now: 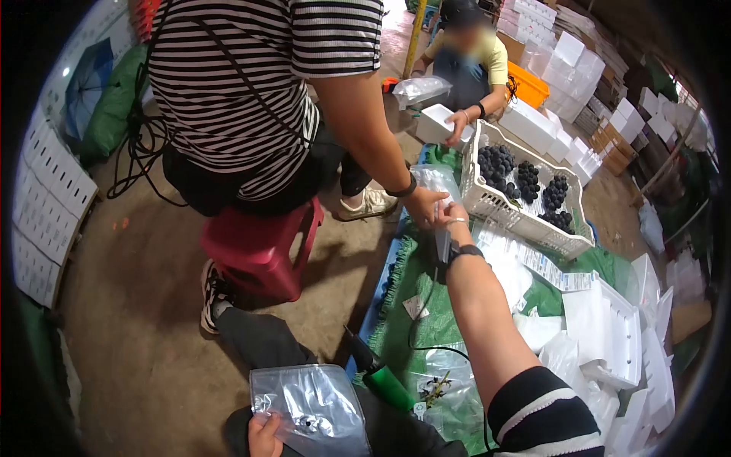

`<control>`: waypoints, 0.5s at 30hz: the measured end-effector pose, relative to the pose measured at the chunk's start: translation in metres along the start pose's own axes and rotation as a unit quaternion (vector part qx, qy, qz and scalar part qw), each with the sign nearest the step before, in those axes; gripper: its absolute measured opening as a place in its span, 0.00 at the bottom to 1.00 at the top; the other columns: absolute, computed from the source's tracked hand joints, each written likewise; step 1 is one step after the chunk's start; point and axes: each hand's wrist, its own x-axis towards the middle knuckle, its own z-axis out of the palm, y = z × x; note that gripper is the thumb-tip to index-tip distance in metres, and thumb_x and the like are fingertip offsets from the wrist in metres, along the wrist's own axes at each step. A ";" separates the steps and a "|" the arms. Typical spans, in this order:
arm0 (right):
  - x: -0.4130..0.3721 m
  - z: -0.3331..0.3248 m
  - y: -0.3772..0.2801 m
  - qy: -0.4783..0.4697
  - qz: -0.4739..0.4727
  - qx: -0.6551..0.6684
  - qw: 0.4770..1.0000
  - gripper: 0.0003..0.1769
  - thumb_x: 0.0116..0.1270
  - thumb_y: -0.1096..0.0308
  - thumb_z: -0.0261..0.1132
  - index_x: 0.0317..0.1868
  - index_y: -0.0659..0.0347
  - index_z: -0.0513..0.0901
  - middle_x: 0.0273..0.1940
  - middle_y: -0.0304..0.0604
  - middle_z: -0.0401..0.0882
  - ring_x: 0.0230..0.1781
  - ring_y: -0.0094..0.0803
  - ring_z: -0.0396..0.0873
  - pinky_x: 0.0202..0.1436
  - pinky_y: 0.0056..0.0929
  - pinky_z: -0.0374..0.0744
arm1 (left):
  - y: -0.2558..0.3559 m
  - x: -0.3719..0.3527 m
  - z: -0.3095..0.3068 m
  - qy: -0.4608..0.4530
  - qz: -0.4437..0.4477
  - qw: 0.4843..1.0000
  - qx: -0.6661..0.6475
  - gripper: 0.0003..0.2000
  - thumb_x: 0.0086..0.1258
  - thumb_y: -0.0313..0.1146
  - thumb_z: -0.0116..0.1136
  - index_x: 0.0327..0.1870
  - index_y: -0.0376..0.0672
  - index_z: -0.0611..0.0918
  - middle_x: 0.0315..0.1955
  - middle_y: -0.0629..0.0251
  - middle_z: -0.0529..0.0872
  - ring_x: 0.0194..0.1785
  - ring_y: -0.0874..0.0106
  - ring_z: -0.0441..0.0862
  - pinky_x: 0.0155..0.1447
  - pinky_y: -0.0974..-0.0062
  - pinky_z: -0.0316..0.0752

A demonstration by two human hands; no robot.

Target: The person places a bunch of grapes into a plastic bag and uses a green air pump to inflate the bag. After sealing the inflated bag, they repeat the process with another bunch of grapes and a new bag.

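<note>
My left hand (265, 436) is closed on the edge of a clear plastic bag (311, 407), which lies flat over my lap. My right arm stretches forward, and my right hand (454, 216) meets a co-worker's hand (423, 204) beside the grape crate. Its fingers look closed, but the co-worker's hand partly hides them and I cannot make out what is between them. Just behind the two hands is a clear plastic packet (437, 180). Bunches of dark grapes (496, 164) lie in the white plastic crate (524, 213).
A co-worker in stripes sits on a red stool (263, 251) at left; another person crouches behind, a hand at a white foam box (442, 124). A pointed black-and-green tool (384, 381) lies by my knee. White foam trays (617, 331) and plastic sheets fill the right side.
</note>
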 end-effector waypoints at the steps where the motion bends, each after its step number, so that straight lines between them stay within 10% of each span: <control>1: -0.034 0.004 -0.014 0.031 0.022 -0.024 0.999 0.10 0.61 0.70 0.55 0.41 0.66 0.73 0.40 0.47 0.71 0.31 0.35 0.73 0.31 0.27 0.81 | -0.006 0.012 -0.008 -0.051 -0.006 0.998 -0.033 0.07 0.63 0.25 0.51 0.42 0.39 0.74 0.32 0.64 0.78 0.35 0.68 0.78 0.37 0.66 0.77; 3: -0.090 -0.006 -0.031 0.009 0.036 -0.071 0.997 0.06 0.62 0.72 0.53 0.37 0.66 0.72 0.29 0.43 0.68 0.25 0.29 0.70 0.27 0.26 0.79 | -0.011 0.009 -0.011 -0.060 -0.005 0.998 -0.034 0.08 0.63 0.25 0.51 0.42 0.39 0.74 0.33 0.64 0.78 0.35 0.68 0.78 0.37 0.66 0.76; 7: -0.225 -0.065 -0.037 -0.441 0.023 -0.220 0.870 0.08 0.62 0.68 0.55 0.35 0.64 0.73 0.27 0.38 0.73 0.20 0.24 0.69 0.22 0.22 0.72 | -0.002 -0.001 0.014 -0.063 -0.001 0.995 -0.071 0.06 0.63 0.26 0.52 0.39 0.36 0.75 0.30 0.62 0.79 0.33 0.69 0.79 0.39 0.69 0.76; 10: -0.343 -0.110 -0.018 -0.452 0.129 -0.427 0.772 0.16 0.65 0.63 0.56 0.48 0.65 0.74 0.36 0.41 0.78 0.32 0.24 0.76 0.33 0.23 0.77 | -0.003 -0.005 0.021 -0.152 -0.013 0.980 -0.125 0.06 0.64 0.27 0.50 0.38 0.36 0.75 0.28 0.61 0.79 0.32 0.69 0.79 0.38 0.69 0.76; 15: -0.428 -0.145 0.015 -0.537 0.323 -0.324 0.708 0.45 0.61 0.54 0.61 0.69 0.54 0.42 0.60 0.50 0.62 0.56 0.37 0.68 0.50 0.42 0.75 | 0.005 -0.026 0.066 -0.165 0.019 0.983 -0.081 0.11 0.66 0.30 0.51 0.43 0.32 0.75 0.24 0.62 0.79 0.26 0.70 0.78 0.32 0.73 0.75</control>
